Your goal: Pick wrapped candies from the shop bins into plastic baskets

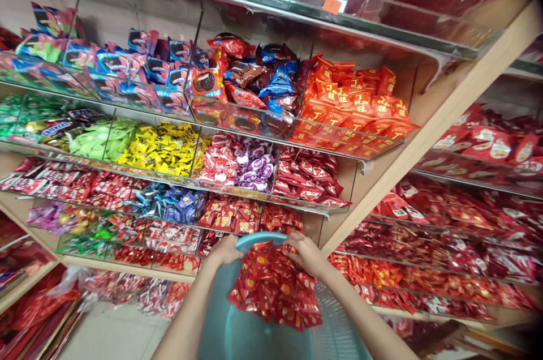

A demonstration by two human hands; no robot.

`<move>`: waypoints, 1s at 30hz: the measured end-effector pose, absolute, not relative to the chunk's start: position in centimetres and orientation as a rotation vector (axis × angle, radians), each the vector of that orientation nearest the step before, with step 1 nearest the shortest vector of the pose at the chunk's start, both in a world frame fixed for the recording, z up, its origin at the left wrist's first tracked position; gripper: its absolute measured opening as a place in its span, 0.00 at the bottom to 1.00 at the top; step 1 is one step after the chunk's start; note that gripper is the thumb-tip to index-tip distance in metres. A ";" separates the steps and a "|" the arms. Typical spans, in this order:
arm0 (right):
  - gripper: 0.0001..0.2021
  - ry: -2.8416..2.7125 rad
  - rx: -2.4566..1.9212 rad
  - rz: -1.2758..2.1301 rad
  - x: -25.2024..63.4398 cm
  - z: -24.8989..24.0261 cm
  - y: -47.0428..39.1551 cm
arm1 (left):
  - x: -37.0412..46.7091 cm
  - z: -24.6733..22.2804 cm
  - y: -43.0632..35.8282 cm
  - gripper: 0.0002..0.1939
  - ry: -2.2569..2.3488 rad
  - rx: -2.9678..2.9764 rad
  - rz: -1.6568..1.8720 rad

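Steadying the turquoise plastic basket [246,334] seems to be the left hand's [224,251] role: its grip is closed on the far rim [257,236], thumb and fingers pressed together over the edge. A pile of glossy red candy packets [275,286] lies inside, bunched high toward the far wall beneath the right hand [303,252], which probably keeps them from sliding. The right grip curls over the pile's upper edge; whether it pinches packets, rim or both, I cannot tell. The basket sits just below the tiered candy shelves [161,167], near the wooden upright [424,133], a position that puts both hands close to the lower compartments. Both forearms reach forward and converge, the left wrist bent inward, the right hand palm down.
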State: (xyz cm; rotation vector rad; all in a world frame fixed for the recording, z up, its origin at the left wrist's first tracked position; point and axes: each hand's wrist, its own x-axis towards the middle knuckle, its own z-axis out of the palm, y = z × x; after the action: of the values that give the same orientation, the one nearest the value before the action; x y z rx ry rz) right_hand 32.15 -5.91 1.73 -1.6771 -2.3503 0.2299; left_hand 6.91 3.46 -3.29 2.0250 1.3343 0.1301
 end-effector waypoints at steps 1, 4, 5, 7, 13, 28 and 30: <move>0.11 -2.345 -1.667 0.237 32.0 1.6 -5.9 | 6.9 -3.2 3.5 0.08 1.333 2.025 0.132; 0.10 -2.365 -1.671 0.243 31.6 1.1 -5.9 | 6.9 -3.1 3.4 0.09 1.328 2.016 0.129; 0.10 -2.375 -1.672 0.243 31.4 0.9 -5.9 | 6.9 -3.1 3.5 0.09 1.325 2.012 0.133; 0.11 -2.378 -1.658 0.246 31.2 0.8 -5.8 | 6.9 -3.2 3.5 0.09 1.312 2.012 0.145; 0.13 -2.324 -1.584 0.226 30.3 2.3 -4.8 | 6.8 -3.5 3.4 0.09 1.294 1.990 0.180; 0.07 -2.524 -1.821 -0.188 24.8 3.3 -4.3 | 6.8 -3.5 3.4 0.08 1.345 1.989 0.142; 0.08 -2.522 -1.802 -0.176 24.9 3.2 -4.5 | 6.9 -3.4 3.3 0.09 1.352 1.996 0.147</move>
State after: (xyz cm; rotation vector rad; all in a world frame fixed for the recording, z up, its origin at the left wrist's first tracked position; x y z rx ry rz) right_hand 24.94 -4.52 3.15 -1.8021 -2.5223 -0.1764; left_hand 6.86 3.34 -3.44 1.9960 1.3523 0.1469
